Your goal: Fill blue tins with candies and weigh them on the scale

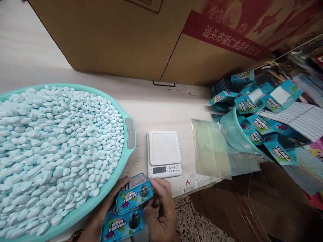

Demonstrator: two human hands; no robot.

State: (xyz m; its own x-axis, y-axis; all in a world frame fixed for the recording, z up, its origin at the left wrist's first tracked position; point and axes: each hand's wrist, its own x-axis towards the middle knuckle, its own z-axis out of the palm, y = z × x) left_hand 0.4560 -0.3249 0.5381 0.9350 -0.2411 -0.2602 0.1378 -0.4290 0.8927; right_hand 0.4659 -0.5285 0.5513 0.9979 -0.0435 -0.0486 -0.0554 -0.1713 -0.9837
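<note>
At the bottom middle, two small blue candy tins printed "Caramelo Macizo" are held between my hands: an upper tin (135, 193) and, partly overlapped by it, a lower tin (122, 224). My left hand (108, 203) is closed around their left side, its fingers largely hidden behind them. From the right, my right hand (163, 211) grips the upper tin's edge with fingers and thumb. Close on the left stands a large teal basin (120, 181), heaped with pale blue oval tablets (65, 141). A white digital scale (165, 148) lies just beyond my right hand.
Clear plastic bags (212, 148) lie right of the scale, at the table (141, 101) edge. A teal tub (230, 129) overflows with blue printed boxes (261, 122). A big cardboard carton (121, 40) stands behind. Below right is brown cardboard (227, 208) above a speckled floor (188, 218).
</note>
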